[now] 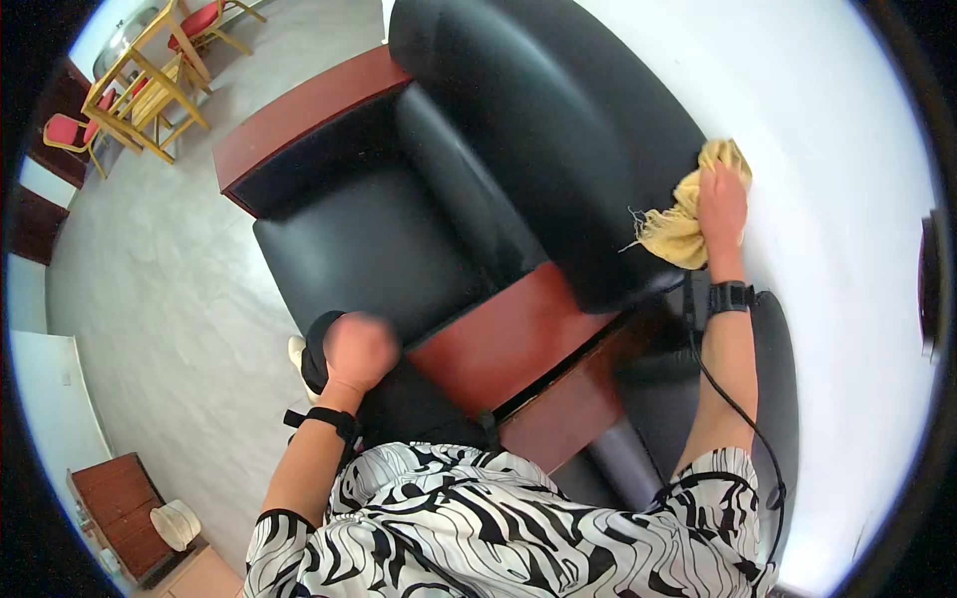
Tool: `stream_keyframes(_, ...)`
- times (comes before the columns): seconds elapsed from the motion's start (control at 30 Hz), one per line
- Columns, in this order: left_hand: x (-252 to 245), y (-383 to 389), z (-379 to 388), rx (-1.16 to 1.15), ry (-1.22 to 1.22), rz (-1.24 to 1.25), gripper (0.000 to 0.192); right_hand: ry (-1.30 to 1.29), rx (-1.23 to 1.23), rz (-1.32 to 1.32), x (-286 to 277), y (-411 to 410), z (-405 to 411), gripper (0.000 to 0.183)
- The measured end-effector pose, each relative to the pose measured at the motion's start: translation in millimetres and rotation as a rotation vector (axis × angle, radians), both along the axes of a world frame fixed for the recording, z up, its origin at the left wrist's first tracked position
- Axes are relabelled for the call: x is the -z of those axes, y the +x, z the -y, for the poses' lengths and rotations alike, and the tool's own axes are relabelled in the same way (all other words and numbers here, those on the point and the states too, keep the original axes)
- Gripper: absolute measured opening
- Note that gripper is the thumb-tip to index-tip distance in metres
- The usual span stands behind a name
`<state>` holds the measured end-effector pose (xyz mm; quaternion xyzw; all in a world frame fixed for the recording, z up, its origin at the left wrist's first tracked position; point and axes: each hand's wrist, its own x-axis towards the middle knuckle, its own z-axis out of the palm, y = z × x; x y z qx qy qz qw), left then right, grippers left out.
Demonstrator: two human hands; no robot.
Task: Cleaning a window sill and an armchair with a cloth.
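My right hand (724, 205) holds a crumpled yellow cloth (673, 232) with frayed ends. It presses the cloth at the top edge of the black leather backrest (516, 112) of an armchair, close to the white wall. My left hand (362, 345) rests at my bent knee, clad in black (320, 351). Its fingers are blurred, so their pose is unclear. In front of me lie the armchair's black seat cushion (366, 247) and its near reddish wooden armrest (516, 336). The far armrest (306, 116) is of the same wood.
A second black chair (665, 396) with a wooden armrest (561, 426) adjoins on the right. A black cable (736, 407) runs along my right arm. The white wall (830, 224) borders the backrest. Wooden furniture (149, 97) and red chairs (202, 19) stand across the grey floor (172, 261).
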<state>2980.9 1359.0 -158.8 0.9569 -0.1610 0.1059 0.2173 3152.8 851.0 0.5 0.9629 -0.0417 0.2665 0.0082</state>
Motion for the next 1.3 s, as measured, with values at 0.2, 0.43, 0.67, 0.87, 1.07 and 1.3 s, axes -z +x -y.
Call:
stream_keyframes(0.2,-4,-2,-5,-0.035,0.008,-0.007,0.006,-0.328,-0.347,0.097,16,-32,-91,0.03)
stream_keyframes(0.43,-7,-1,-8,-0.039,-0.005,-0.002,0.004,-0.474,-0.756,-0.26,92,-71,-105,0.022)
stream_keyframes(0.67,-6,3,-3,-0.029,-0.058,-0.014,0.002,-0.327,-0.835,-0.577,238,-105,-80,0.038)
stream_keyframes(0.87,3,-3,-9,-0.033,-0.036,0.002,0.001,0.041,-0.562,-0.554,231,-122,-136,0.038)
stream_keyframes(1.07,-1,-1,-5,-0.042,-0.044,0.002,0.002,0.207,-0.182,-0.453,232,-164,-136,0.035)
stream_keyframes(1.3,3,-4,-7,-0.037,-0.062,-0.003,0.002,0.311,0.067,-0.484,217,-206,-84,0.029)
